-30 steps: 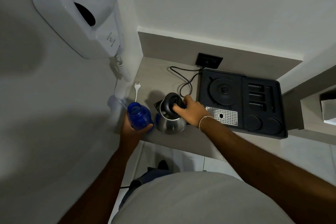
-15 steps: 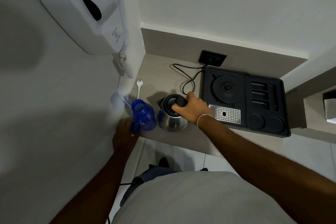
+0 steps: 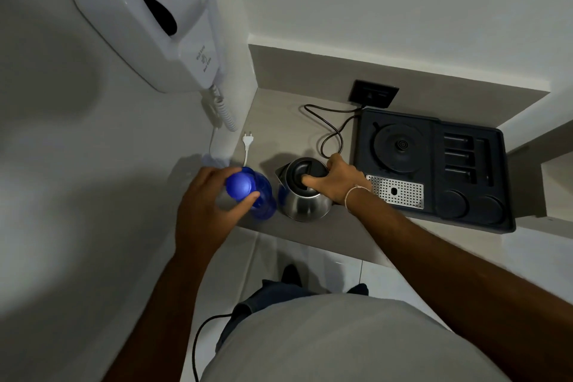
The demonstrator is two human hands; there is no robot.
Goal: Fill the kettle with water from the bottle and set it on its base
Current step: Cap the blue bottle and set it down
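A steel kettle [image 3: 305, 205] with a black lid stands on the grey shelf [image 3: 341, 236], left of a black tray. My right hand [image 3: 336, 181] rests on its top at the handle, thumb on the shut lid. A blue water bottle [image 3: 263, 205] stands upright just left of the kettle. My left hand [image 3: 207, 205] holds a blue cap [image 3: 238, 186] over the bottle's neck, fingers around it. The round black kettle base [image 3: 400, 147] sits bare in the tray's back left recess.
The black tray [image 3: 465, 214] has a perforated metal drip plate [image 3: 397, 192] and several recesses. A black cord [image 3: 331, 130] runs to a wall socket [image 3: 373, 93]. A white wall hairdryer [image 3: 161, 18] hangs at left, its plug [image 3: 247, 139] lying on the shelf.
My left hand let go of the bottle's side, dropped to the shelf edge, then came up over the bottle's top with the blue cap. My right hand stayed on the kettle, whose lid went down.
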